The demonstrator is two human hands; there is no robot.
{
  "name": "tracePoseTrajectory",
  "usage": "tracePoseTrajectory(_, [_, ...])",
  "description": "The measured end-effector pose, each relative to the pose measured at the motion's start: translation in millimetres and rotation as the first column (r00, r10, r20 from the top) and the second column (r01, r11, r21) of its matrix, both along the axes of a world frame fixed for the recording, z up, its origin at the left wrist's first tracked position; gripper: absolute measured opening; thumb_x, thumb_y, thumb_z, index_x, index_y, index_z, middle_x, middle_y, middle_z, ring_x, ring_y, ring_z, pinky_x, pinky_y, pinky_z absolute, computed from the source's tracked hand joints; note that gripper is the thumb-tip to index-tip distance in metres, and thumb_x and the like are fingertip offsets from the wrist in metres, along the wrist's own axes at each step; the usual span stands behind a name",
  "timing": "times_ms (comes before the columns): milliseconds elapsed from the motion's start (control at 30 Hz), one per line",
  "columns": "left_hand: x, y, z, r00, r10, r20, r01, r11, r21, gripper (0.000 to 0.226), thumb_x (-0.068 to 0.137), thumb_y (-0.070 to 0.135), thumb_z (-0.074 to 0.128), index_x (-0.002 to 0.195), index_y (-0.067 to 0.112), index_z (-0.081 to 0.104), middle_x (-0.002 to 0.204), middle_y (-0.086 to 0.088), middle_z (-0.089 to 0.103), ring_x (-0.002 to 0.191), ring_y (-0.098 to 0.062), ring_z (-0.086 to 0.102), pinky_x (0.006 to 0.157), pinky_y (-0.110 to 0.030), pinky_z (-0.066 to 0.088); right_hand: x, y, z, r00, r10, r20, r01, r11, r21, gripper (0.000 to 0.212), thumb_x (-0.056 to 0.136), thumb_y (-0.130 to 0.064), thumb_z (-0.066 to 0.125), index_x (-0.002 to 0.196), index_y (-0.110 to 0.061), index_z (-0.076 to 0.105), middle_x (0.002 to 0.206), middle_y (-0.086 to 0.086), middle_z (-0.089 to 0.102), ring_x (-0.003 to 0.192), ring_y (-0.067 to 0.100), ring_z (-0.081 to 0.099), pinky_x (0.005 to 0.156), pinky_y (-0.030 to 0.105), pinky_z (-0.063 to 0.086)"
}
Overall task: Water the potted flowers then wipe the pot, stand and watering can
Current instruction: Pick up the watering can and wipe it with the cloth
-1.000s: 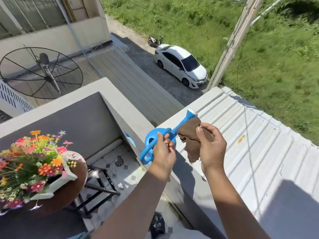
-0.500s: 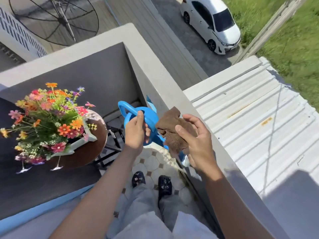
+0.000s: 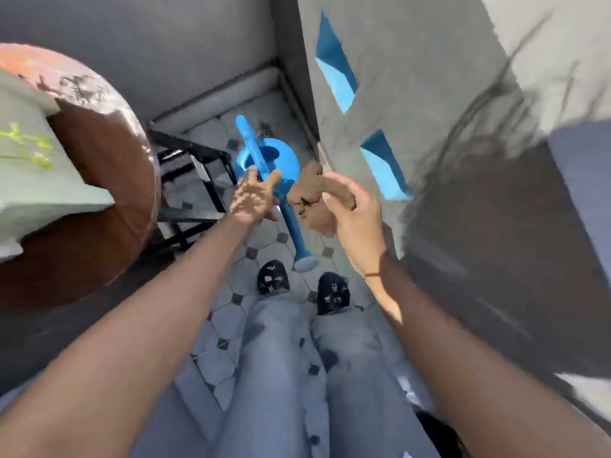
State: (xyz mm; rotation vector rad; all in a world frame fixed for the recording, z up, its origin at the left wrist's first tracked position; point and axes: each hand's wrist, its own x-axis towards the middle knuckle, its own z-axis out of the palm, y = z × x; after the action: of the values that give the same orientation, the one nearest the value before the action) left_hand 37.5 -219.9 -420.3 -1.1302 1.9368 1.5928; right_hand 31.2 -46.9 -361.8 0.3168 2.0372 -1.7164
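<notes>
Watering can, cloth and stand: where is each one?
Watering can (image 3: 292,223): head view, on its spout.
Cloth (image 3: 309,196): head view, on its bunched middle.
Stand (image 3: 185,150): head view, on its black top bar.

I note the watering can (image 3: 277,166) as smooth blue plastic with a light sheen along its long spout. The brown cloth (image 3: 312,201) in my right hand (image 3: 355,219) looks like soft, matt fabric, crumpled, with ragged edges. The round stand top (image 3: 109,166) appears as brown wood or similar, matt, with a mottled, worn patch near its rim; its frame (image 3: 195,180) reads as black-painted metal bars. The pot (image 3: 36,180) is pale and matt. The floor (image 3: 264,236) is pale tile with small dark insets, smooth. The wall (image 3: 413,77) is grey render, matt and slightly rough. My trousers (image 3: 281,375) are light faded denim; my shoes (image 3: 272,277) are black, blurred.
</notes>
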Motion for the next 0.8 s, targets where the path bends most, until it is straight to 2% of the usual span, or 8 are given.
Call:
tracePoseTrajectory(100, [-9,-1,-88,0.998,0.042,0.039,-0.042,0.999,0.018,0.017,0.098,0.025,0.047,0.104,0.010,0.042,0.079,-0.007,0.053,0.032,-0.001,0.055,0.030,-0.019,0.045,6,-2,-82,0.998,0.024,0.056,-0.026,0.999,0.028,0.040,0.083,0.019,0.053,0.117,0.001,0.066,0.116,0.005,0.068,0.094,-0.009,0.064,0.090,0.012,0.047])
tracePoseTrajectory(200, [-14,-3,-167,0.995,0.050,0.089,-0.055,0.997,0.050,0.012,0.099,0.028,0.045,0.095,0.017,0.041,0.100,-0.021,0.058,0.038,-0.007,0.059,0.028,-0.018,0.043,12,3,-142,0.993,0.024,0.113,-0.030,0.998,0.054,0.051,0.075,0.031,0.044,0.118,0.008,0.063,0.119,0.018,0.066,0.084,-0.018,0.061,0.082,0.004,0.046])
tracePoseTrajectory(333, [-23,-3,-228,0.982,0.116,0.147,-0.144,0.971,0.192,0.005,0.099,0.014,0.047,0.098,0.009,0.045,0.109,-0.022,0.055,0.041,-0.010,0.063,0.039,-0.024,0.053,13,12,-193,0.981,-0.022,0.192,-0.005,0.990,0.140,0.056,0.077,0.029,0.041,0.123,0.004,0.059,0.123,0.009,0.065,0.091,-0.010,0.061,0.081,0.001,0.044])
tracePoseTrajectory(433, [-23,-4,-261,0.971,0.150,0.187,-0.193,0.952,0.238,0.007,0.096,0.011,0.054,0.095,0.009,0.047,0.094,-0.009,0.053,0.062,-0.018,0.063,0.052,-0.024,0.057,9,16,-220,0.970,-0.004,0.245,-0.035,0.987,0.156,0.056,0.082,0.031,0.036,0.128,0.004,0.053,0.127,0.006,0.059,0.103,0.006,0.055,0.072,-0.001,0.044])
tracePoseTrajectory(567, [-20,-6,-302,0.967,0.125,0.221,-0.181,0.950,0.256,0.026,0.093,0.015,0.058,0.114,0.008,0.045,0.108,-0.009,0.054,0.072,-0.018,0.066,0.072,-0.025,0.060,0,12,-257,0.967,0.037,0.252,-0.099,0.967,0.236,0.056,0.083,0.024,0.046,0.114,-0.021,0.059,0.129,-0.006,0.058,0.106,0.012,0.061,0.066,0.001,0.046])
tracePoseTrajectory(667, [-21,-7,-317,0.963,0.152,0.223,-0.210,0.943,0.259,0.036,0.093,0.019,0.058,0.125,0.006,0.048,0.115,-0.008,0.050,0.079,-0.021,0.069,0.074,-0.026,0.060,-9,9,-259,0.967,0.074,0.244,-0.135,0.960,0.245,0.055,0.082,0.023,0.047,0.123,-0.012,0.059,0.135,-0.004,0.057,0.119,0.010,0.054,0.082,0.004,0.045])
tracePoseTrajectory(733, [-23,-9,-313,0.963,0.145,0.226,-0.202,0.945,0.257,0.040,0.093,0.026,0.057,0.127,0.008,0.047,0.123,-0.009,0.050,0.085,-0.026,0.071,0.078,-0.032,0.061,-13,1,-253,0.952,0.050,0.302,-0.118,0.970,0.211,0.058,0.083,0.024,0.044,0.129,-0.010,0.055,0.131,-0.003,0.058,0.107,0.006,0.056,0.079,0.008,0.048])
tracePoseTrajectory(800, [-22,-10,-300,0.973,0.083,0.214,-0.124,0.975,0.183,0.043,0.092,0.043,0.051,0.124,0.016,0.047,0.126,-0.008,0.053,0.084,-0.025,0.073,0.075,-0.036,0.060,-17,-10,-239,0.918,0.051,0.394,-0.099,0.990,0.102,0.059,0.083,0.026,0.042,0.131,-0.007,0.053,0.127,-0.002,0.061,0.090,0.001,0.060,0.059,0.006,0.049])
